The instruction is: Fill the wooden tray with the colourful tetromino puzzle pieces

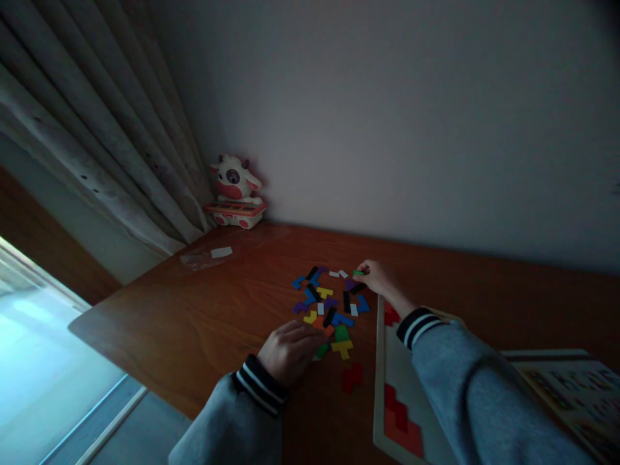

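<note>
My right hand (pixel 380 279) pinches a green puzzle piece (pixel 358 272) at the far right of a spread of loose flat pieces. My left hand (pixel 293 349) reaches in from the near side, fingers closed together at an orange puzzle piece (pixel 320 323); its thumb is partly hidden. Around the hands lie blue (pixel 343 320), black (pixel 332 315), purple, yellow (pixel 342 347), white and green pieces. A red piece (pixel 352 376) lies apart, nearer to me. Under my right forearm is a pale puzzle board (pixel 380 387) with several red pieces in it.
A toy cow with a keyboard (pixel 237 194) stands at the table's back left corner by the curtain (pixel 97 116). Clear plastic wrapping with a white label (pixel 221 252) lies before it. A printed sheet or box (pixel 576 387) is at the right. The wall borders the table's back edge.
</note>
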`<state>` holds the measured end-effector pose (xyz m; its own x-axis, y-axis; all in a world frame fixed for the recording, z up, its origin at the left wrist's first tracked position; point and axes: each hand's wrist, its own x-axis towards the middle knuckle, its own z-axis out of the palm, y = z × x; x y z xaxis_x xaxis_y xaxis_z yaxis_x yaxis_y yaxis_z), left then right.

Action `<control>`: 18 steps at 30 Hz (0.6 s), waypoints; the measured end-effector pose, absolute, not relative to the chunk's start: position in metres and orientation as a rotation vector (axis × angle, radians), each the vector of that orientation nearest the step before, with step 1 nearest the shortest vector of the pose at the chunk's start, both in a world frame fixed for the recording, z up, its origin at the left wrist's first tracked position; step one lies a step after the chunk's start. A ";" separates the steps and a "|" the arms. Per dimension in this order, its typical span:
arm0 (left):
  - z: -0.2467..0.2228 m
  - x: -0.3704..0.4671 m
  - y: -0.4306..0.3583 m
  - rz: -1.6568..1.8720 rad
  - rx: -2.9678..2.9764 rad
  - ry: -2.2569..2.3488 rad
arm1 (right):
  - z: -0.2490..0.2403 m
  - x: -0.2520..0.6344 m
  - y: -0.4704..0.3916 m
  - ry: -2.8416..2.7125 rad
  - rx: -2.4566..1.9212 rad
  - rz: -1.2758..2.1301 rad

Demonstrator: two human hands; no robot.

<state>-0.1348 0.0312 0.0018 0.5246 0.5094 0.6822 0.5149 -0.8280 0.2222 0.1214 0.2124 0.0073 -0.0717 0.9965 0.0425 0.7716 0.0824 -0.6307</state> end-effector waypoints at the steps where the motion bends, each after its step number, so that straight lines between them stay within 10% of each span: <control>1: 0.002 -0.136 0.029 -1.208 -2.740 -0.922 | 0.011 0.119 0.206 -1.912 -1.704 0.647; 18: -0.010 -0.135 0.032 -1.119 -2.824 -1.112 | 0.029 0.082 0.086 -2.260 -1.531 0.868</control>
